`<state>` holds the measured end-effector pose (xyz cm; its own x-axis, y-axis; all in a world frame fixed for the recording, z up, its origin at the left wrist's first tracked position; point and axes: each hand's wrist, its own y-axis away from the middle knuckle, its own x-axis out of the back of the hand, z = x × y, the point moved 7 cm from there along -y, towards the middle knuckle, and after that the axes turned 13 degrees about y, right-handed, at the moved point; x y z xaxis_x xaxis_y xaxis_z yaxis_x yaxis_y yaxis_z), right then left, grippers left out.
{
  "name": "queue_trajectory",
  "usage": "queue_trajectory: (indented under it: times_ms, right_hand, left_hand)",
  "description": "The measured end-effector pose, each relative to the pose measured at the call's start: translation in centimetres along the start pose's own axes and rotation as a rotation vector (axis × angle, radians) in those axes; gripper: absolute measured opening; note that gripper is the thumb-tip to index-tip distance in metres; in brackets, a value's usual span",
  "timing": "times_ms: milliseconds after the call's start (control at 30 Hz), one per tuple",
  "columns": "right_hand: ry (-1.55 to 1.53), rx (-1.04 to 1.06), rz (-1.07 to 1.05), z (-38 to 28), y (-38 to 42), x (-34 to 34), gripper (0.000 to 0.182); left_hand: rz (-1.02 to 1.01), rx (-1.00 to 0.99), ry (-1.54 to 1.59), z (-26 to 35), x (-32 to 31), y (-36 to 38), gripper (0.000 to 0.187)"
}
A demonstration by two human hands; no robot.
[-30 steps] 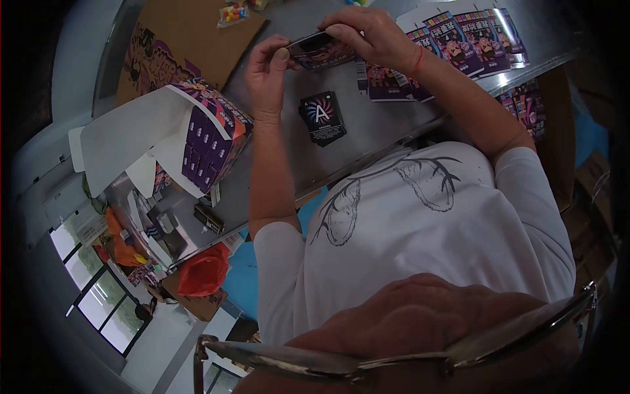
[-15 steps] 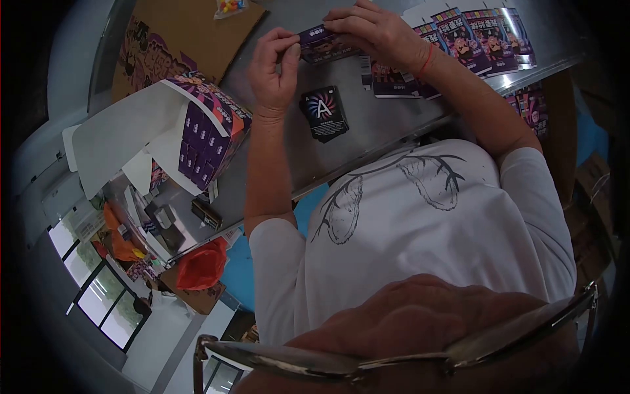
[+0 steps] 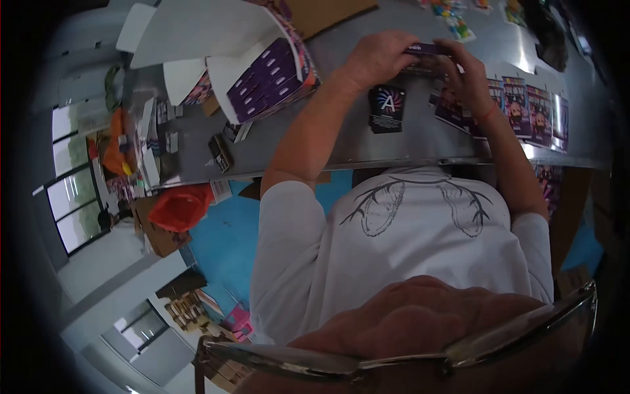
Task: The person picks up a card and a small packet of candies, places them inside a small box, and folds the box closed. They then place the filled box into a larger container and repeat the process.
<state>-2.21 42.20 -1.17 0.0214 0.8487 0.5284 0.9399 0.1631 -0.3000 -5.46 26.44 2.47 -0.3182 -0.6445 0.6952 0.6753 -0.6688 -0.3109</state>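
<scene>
A small purple box is held upright above the metal table, between both hands. My left hand has its fingers closed on the box's left end. At the other end, my right hand, with a red string on the wrist, grips it with bent fingers. Just below the box, a stack of black cards with a large "A" lies on the table. Purple printed packs overlap in a row to the right of my right hand. Whether the box is open cannot be seen.
An open white-flapped carton with several purple boxes stands at the left. A dark small object lies near the table's front edge. Colourful bagged pieces are at the back. A red bag sits below left.
The view has turned and shifted, so the table things appear elsewhere in the frame. Both hands still hold the box, and my right hand's fingers have moved down around its right end.
</scene>
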Motion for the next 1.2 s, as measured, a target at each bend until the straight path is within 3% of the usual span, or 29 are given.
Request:
queue_trajectory:
  times_ms: [133, 200, 267, 333, 367, 433, 467, 567, 767, 867, 933, 967, 1033, 1100, 1167, 1200]
  right_hand:
    - [0.042, 0.140, 0.075, -1.3, 0.4, -0.3, 0.020]
    - [0.123, 0.096, -0.030, -0.9, 0.5, -1.4, 0.020]
    - [0.127, 0.111, -0.071, -1.1, 0.5, -2.3, 0.020]
    - [0.130, 0.115, -0.112, -0.7, 0.7, -3.5, 0.019]
    - [0.153, 0.116, -0.139, -0.7, 0.8, -4.0, 0.019]
    - [0.174, 0.121, -0.164, -0.5, 1.0, -4.6, 0.018]
    - [0.193, 0.132, -0.195, -0.4, 1.1, -5.0, 0.019]
    - [0.232, 0.148, -0.240, -0.6, 1.1, -5.5, 0.019]
    - [0.279, 0.162, -0.259, -1.3, 0.8, -5.8, 0.018]
    - [0.365, 0.202, -0.233, -1.2, 1.1, -5.7, 0.017]
    - [0.436, 0.259, -0.205, -1.3, 1.7, -5.5, 0.017]
    - [0.464, 0.272, -0.199, -1.4, 1.8, -5.5, 0.016]
    - [0.504, 0.265, -0.201, -0.8, 1.8, -5.6, 0.016]
    - [0.526, 0.288, -0.208, -1.0, 2.0, -6.1, 0.017]
    - [0.549, 0.295, -0.182, -1.3, 2.2, -6.7, 0.019]
    - [0.548, 0.286, -0.188, -1.4, 2.4, -7.0, 0.019]
  left_hand:
    - [0.166, 0.018, 0.095, 1.9, 7.2, 3.6, 0.031]
    - [0.328, 0.020, 0.212, 2.3, 12.8, 6.3, 0.028]
    - [0.463, 0.052, 0.048, 2.2, 18.3, 9.8, 0.027]
    - [0.592, 0.184, -0.014, -1.9, 22.6, 14.3, 0.031]
    - [0.592, 0.186, -0.019, -2.8, 23.7, 16.2, 0.031]
    - [0.607, 0.384, -0.130, -5.6, 24.9, 19.6, 0.032]
    - [0.610, 0.385, -0.132, -6.5, 24.7, 20.6, 0.032]
    - [0.195, 0.611, -0.469, -9.6, 21.9, 21.7, 0.036]
    - [-0.006, 0.788, -0.662, -11.9, 20.5, 20.7, 0.039]
    - [0.112, 0.633, -0.629, -11.7, 20.8, 19.7, 0.040]
    - [0.232, 0.547, -0.752, -8.3, 20.5, 17.5, 0.031]
    - [0.211, 0.527, -0.718, -6.4, 19.0, 16.1, 0.031]
    - [0.553, 0.202, -0.349, -0.5, 16.6, 14.2, 0.019]
    - [0.506, 0.263, 0.046, 0.7, 10.2, 13.2, 0.016]
    - [0.308, 0.256, 0.162, 2.0, 3.7, 11.5, 0.026]
    - [0.271, 0.369, 0.168, 1.0, 1.0, 11.6, 0.035]
